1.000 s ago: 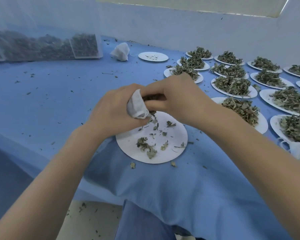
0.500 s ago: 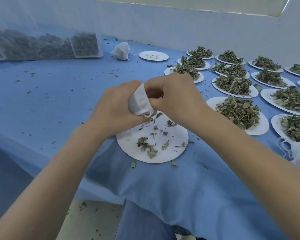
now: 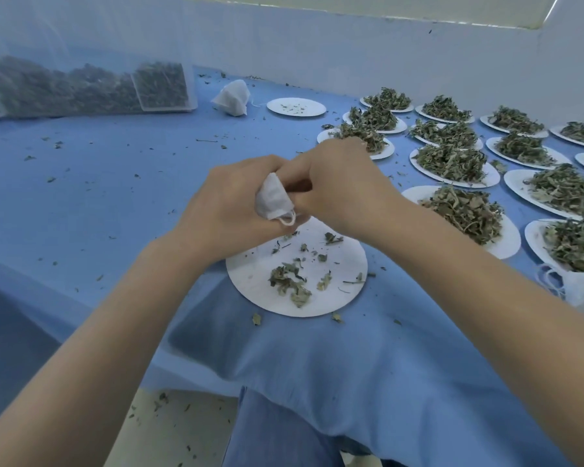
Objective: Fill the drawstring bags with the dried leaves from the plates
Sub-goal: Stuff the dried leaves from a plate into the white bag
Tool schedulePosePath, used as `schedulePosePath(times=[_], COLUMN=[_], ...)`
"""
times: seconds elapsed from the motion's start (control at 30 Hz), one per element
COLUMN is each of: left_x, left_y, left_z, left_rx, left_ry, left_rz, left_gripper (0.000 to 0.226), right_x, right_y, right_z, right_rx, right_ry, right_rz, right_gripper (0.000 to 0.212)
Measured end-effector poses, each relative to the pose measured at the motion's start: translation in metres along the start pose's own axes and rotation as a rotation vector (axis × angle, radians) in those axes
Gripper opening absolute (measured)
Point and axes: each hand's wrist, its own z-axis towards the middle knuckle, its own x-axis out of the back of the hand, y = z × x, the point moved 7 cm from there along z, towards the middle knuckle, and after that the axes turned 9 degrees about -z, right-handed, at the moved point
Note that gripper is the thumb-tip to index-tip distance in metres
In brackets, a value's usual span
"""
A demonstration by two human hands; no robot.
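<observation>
My left hand [image 3: 226, 207] grips a small white drawstring bag [image 3: 273, 200], its string loop hanging below the fingers. My right hand [image 3: 344, 183] is curled against the bag's mouth, fingertips pushed into it; what they pinch is hidden. Both hands hover just above a white paper plate [image 3: 250, 274] near the table's front edge, which holds only a few dried leaf scraps [image 3: 289, 283]. To the right lie several plates heaped with dried leaves [image 3: 462, 210].
A filled white bag [image 3: 231, 96] and a nearly bare plate [image 3: 295, 106] sit at the back. Clear bins of dried leaves [image 3: 81, 89] stand back left. Loose bags with strings [image 3: 580, 291] lie at the right edge. Blue cloth [image 3: 98, 183] covers the table.
Both hands rose slightly above the plate. The bag turned in my left hand, so its string loop now hangs free beneath it.
</observation>
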Motion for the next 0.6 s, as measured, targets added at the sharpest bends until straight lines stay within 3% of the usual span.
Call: schedulePosePath(times=[0.07,0.13,0.23,0.37,0.47,0.53,0.6], left_x=[0.003,0.008,0.012,0.015,0.009,0.01,0.015], left_y=[-0.003,-0.007,-0.015,-0.015,-0.009,-0.011,-0.015], left_z=[0.0,0.0,-0.001,-0.002,-0.001,-0.001,-0.002], left_rx=[0.008,-0.004,0.026,0.015,-0.029,-0.027,-0.012], left_ry=[0.021,0.025,-0.011,0.031,-0.006,-0.02,-0.01], left_rz=[-0.035,-0.038,0.038,0.084,0.107,0.106,0.111], left_gripper=[0.03,0.045,0.059,0.053,0.047,0.043,0.041], right_x=[-0.004,-0.005,0.0,0.007,-0.004,-0.008,0.0], right_y=[0.002,0.002,0.007,0.006,0.001,0.002,0.008], right_z=[0.001,-0.002,-0.005,-0.002,0.002,0.001,-0.002], right_rx=[0.009,0.032,0.018,-0.007,0.012,0.035,0.02], right_ry=[-0.082,-0.153,-0.135,0.043,-0.053,-0.139,-0.097], right_rz=[0.049,0.087,0.213,0.043,-0.085,-0.01,0.156], right_gripper=[0.016,0.02,0.031,0.02,0.02,0.023,0.019])
